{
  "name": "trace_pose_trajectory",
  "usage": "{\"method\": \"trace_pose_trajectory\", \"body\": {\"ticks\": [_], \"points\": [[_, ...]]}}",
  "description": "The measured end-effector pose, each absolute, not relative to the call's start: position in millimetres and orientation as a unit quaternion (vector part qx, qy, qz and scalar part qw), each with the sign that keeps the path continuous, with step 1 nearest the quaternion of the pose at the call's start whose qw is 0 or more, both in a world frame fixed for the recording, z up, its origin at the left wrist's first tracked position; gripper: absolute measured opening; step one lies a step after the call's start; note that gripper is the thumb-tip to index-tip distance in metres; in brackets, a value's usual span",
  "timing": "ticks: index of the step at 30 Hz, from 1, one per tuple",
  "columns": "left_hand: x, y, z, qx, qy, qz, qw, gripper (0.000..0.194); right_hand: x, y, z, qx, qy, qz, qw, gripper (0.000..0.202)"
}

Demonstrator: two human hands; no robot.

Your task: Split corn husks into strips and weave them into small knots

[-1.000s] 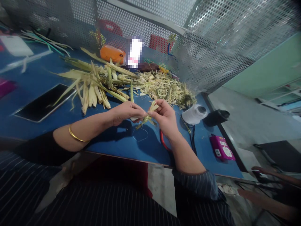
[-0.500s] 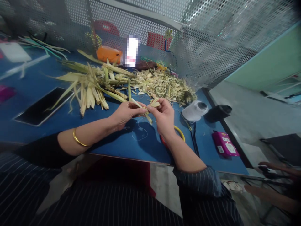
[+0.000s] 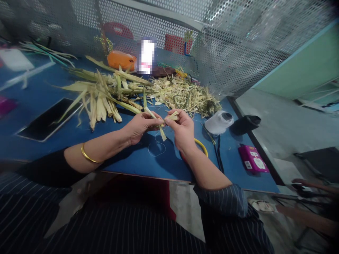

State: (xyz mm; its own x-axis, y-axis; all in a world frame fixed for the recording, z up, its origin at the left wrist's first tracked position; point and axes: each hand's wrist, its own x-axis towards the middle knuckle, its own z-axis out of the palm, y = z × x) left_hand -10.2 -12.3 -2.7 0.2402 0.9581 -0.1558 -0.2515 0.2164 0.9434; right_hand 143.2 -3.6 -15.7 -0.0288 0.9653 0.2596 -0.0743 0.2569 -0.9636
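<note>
Over the blue table (image 3: 127, 160), my left hand (image 3: 144, 126) pinches a pale green dried husk strip (image 3: 162, 134) between thumb and fingers. My right hand (image 3: 183, 129) meets it fingertip to fingertip, closed on folded husk strips (image 3: 173, 115). The strips cross between the two thumbs; how they join is hidden by the fingers. A thin white thread (image 3: 156, 154) hangs in a loose loop below the hands. A bundle of husks (image 3: 102, 106) lies left of my left hand. Beyond the hands spreads a heap of husk scraps (image 3: 182, 92).
At right stand a white thread spool (image 3: 218, 122), a black spool (image 3: 245, 125) and a purple packet (image 3: 253, 159). Yellow-handled scissors (image 3: 202, 146) lie partly behind my right wrist. A dark tablet-like slab (image 3: 45, 121) lies left. A lit phone (image 3: 147, 56) leans near the perforated metal screen (image 3: 159, 21).
The lower end of the husk strip has swung slightly left and hangs more downward. Both hands keep their grip, and the whole view has shifted a little.
</note>
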Motion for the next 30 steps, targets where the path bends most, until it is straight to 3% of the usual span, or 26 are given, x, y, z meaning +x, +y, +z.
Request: {"method": "trace_pose_trajectory", "body": {"ticks": [6,14,30], "points": [[-11,-11,-4,0.423,0.412,0.449,0.671,0.025,148,-3,-15,-0.400,-0.595,0.419,0.557,0.022],[-18,-4,-5,0.497,0.451,0.452,0.588,0.017,163,1,-8,-0.377,-0.796,0.210,0.424,0.010],[-27,3,-7,0.507,0.418,0.365,0.659,0.026,164,-5,-1,-0.358,-0.835,0.133,0.395,0.014]]}}
